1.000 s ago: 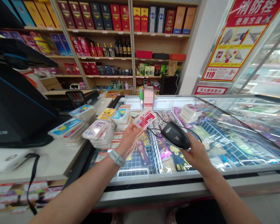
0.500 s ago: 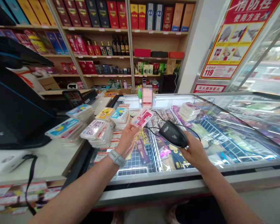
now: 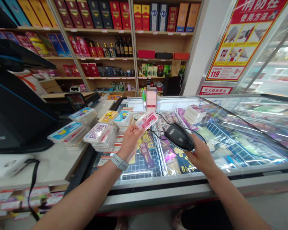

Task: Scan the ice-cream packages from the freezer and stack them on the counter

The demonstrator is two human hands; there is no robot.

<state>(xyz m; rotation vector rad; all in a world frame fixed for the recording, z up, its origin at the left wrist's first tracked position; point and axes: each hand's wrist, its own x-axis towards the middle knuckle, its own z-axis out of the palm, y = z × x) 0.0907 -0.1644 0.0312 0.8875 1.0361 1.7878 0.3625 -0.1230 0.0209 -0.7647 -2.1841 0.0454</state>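
Note:
My left hand [image 3: 129,140] pinches a small flat pack with a red and white label [image 3: 147,120] and holds it up over the glass lid of a chest freezer [image 3: 230,134]. A grey watch sits on that wrist. My right hand [image 3: 199,153] grips a black barcode scanner [image 3: 179,136], whose head points left toward the pack, a short gap away. The scanner's black cable [image 3: 158,131] loops across the glass behind it.
Several stacks of similar flat packs [image 3: 99,134] lie at the freezer's left end, with another stack [image 3: 194,114] farther back. A black till screen [image 3: 16,115] stands on the white counter at left. Shelves of boxed bottles [image 3: 124,16] fill the back wall.
Both hands have stayed almost in place. The pack has shifted very slightly and the scanner has edged a little closer to it.

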